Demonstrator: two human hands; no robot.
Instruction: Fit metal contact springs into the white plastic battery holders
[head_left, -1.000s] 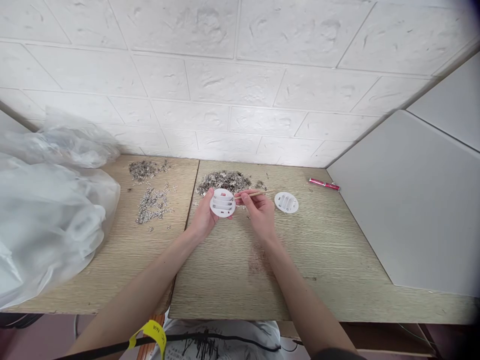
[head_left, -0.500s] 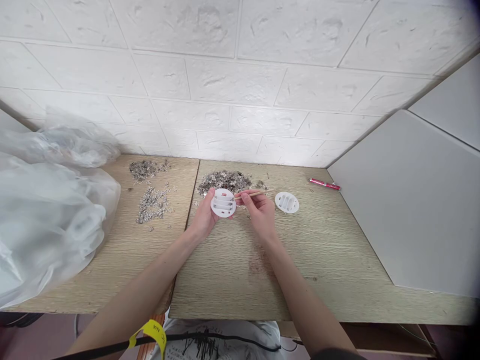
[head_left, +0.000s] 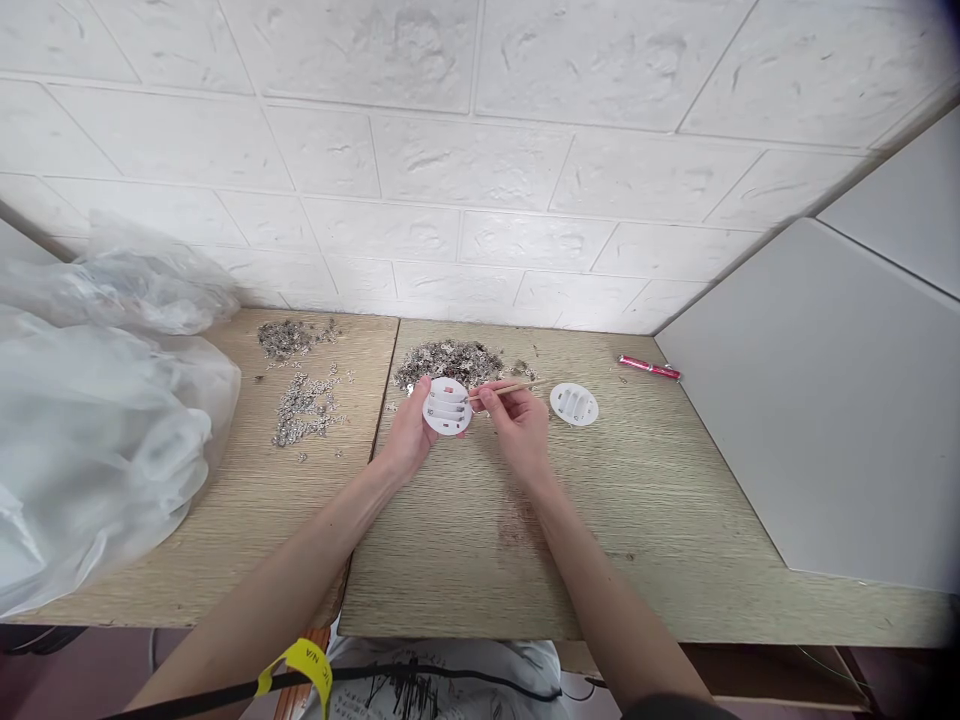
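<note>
My left hand (head_left: 411, 436) grips a round white plastic battery holder (head_left: 448, 417) by its left edge, its slotted face turned up toward me. In my right hand (head_left: 520, 428) a thin wooden stick (head_left: 501, 390) is pinched between thumb and fingers. The stick's tip meets the right side of the holder, near a slot end; the exact contact is too small to make out. A second round white battery holder (head_left: 574, 404) lies on the table just right of my right hand. Behind the held piece spreads a heap of small metal clips (head_left: 450, 361).
Two piles of small metal parts, one darker (head_left: 288, 341) and one brighter (head_left: 304, 408), lie on the left table. Large plastic bags (head_left: 97, 440) stand at far left. A red pen (head_left: 649, 368) rests by the grey panel (head_left: 840, 400). A black cable (head_left: 450, 674) crosses in front.
Almost nothing differs. The held battery holder has shifted very slightly, and the stick stays against its right side.
</note>
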